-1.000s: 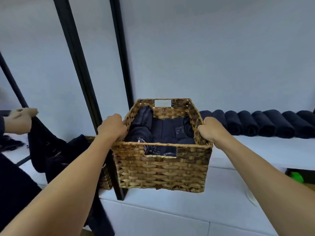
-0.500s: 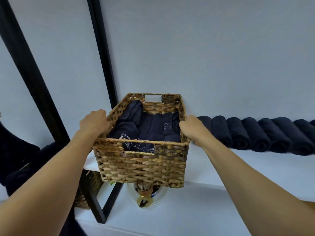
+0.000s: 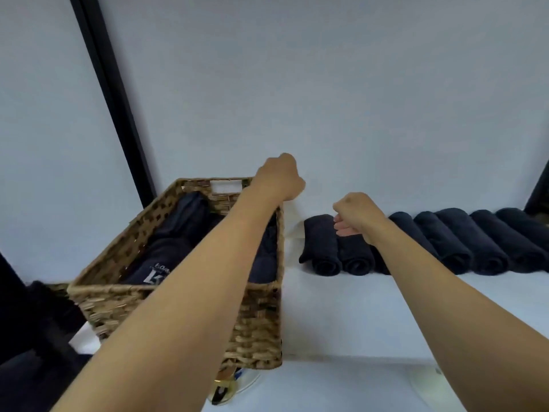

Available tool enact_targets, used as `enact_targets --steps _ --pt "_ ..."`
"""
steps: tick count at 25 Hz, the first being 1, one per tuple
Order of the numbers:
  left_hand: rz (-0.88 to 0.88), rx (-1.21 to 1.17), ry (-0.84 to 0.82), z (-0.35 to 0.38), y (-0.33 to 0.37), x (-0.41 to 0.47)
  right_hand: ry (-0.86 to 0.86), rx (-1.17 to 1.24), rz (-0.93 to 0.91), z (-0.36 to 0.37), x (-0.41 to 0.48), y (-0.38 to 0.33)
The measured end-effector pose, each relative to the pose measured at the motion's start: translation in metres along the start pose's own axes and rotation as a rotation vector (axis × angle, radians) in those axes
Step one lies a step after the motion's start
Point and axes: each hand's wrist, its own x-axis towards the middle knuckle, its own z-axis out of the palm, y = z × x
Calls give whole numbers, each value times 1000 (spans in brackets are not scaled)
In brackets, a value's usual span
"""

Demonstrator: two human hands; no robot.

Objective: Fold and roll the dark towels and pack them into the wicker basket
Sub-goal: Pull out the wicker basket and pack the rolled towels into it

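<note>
One wicker basket (image 3: 178, 304), left on white surface (image 3: 356, 316); dark towels (image 3: 178, 233) packed inside. Row of rolled towels (image 3: 445, 245) beside it, along the wall. Left hand (image 3: 279, 179) over the basket's far right corner, grip clenched, empty. Right hand (image 3: 356, 215) over the row's left end, fingers curled, holding nothing.

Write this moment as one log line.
basket: on shelf, holds packed towels | left hand: above its far corner | right hand: curled over rolled towels
</note>
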Motion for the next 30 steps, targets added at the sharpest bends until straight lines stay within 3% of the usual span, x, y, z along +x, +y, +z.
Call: enact_targets --steps 4,7,9,16,19,22,26,30 --pt "-86 5 -264 78 51 33 -38 -108 22 -11 51 25" --pt "-240 35 -504 137 43 47 -110 -272 -15 -8 87 43" --pt "-354 5 -574 164 27 52 -158 -395 -80 -2 102 51" --pt "-522 -222 -524 183 18 55 -200 -677 -136 19 139 57" --pt "-480 -225 -410 173 25 49 -200 -713 -97 25 145 56" --pt "-401 -226 -318 147 39 44 -238 -600 -14 25 148 50" --pt "-271 -78 -216 102 62 35 -524 -106 269 4 135 13" --pt "-221 -17 -68 26 74 15 -454 176 15 -7 115 -58"
